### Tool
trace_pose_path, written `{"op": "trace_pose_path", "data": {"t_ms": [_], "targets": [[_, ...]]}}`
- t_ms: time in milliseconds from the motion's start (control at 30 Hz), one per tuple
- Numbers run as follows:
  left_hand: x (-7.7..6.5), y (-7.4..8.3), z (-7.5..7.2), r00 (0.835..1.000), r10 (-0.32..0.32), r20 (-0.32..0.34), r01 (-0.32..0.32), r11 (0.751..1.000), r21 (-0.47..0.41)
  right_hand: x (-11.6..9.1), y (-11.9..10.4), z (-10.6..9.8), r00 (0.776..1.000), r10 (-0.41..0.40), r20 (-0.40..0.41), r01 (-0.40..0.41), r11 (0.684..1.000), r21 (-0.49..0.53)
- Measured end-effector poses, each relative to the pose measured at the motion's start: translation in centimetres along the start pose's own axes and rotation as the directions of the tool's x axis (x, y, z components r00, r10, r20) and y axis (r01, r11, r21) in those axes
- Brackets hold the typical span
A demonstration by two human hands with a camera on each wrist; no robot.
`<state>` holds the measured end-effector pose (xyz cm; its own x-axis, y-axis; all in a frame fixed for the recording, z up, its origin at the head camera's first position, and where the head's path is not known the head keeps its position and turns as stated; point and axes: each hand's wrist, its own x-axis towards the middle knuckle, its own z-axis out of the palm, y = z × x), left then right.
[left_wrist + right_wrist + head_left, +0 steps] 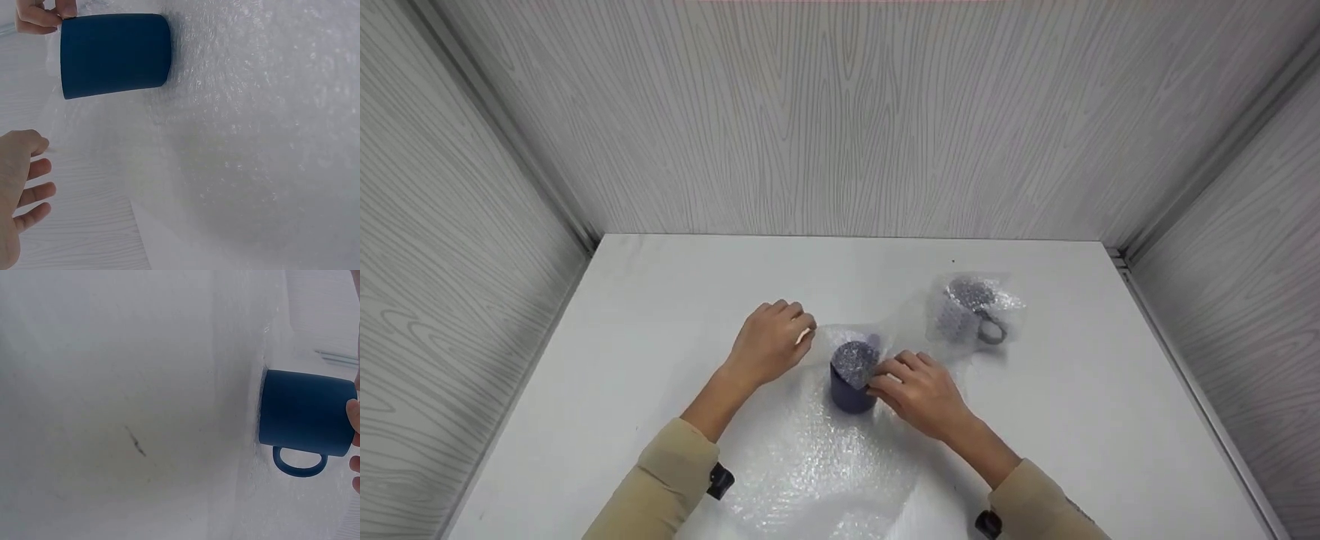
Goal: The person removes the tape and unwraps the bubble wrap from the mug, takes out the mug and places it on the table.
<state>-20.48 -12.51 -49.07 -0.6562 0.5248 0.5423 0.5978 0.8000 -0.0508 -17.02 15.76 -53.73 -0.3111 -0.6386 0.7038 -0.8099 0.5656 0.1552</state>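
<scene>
A dark blue mug (pixel 851 397) stands upright on a large sheet of bubble wrap (pixel 817 465). A piece of the wrap lies over and in its mouth. My right hand (pixel 922 394) pinches the mug's rim with the wrap there; in the right wrist view a fingertip (pixel 353 415) lies on the mug wall near the rim. The mug's handle (pixel 301 469) shows on its right side in that view. Left of the mug, my left hand (pixel 771 341) pinches an edge of the clear wrap between thumb and forefinger, its other fingers loosely bent.
Another mug (pixel 971 319) wrapped in bubble wrap, handle sticking out, stands behind and right of my right hand. All sits on a white table (pixel 660 285) enclosed by pale wood-grain panels (pixel 840 120) at the back and both sides.
</scene>
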Motion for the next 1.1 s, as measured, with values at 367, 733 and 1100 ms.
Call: {"op": "trace_pose_path", "data": {"t_ms": [367, 733, 1100], "targets": [[0.6, -1.3, 1.3, 0.997, -0.067, 0.037, 0.067, 0.998, 0.000, -0.1, 0.0, -0.2, 1.000, 0.002, 0.002, -0.002, 1.000, 0.004], [1.3, -2.1, 2.3, 0.985, -0.164, 0.060, 0.167, 0.985, -0.047, -0.1, 0.1, 0.0, 1.000, -0.013, -0.010, 0.013, 1.000, -0.001], [2.3, -2.4, 3.9, 0.959, -0.269, 0.091, 0.278, 0.955, -0.108, -0.1, 0.0, -0.2, 1.000, 0.001, 0.002, -0.001, 1.000, 0.004]]}}
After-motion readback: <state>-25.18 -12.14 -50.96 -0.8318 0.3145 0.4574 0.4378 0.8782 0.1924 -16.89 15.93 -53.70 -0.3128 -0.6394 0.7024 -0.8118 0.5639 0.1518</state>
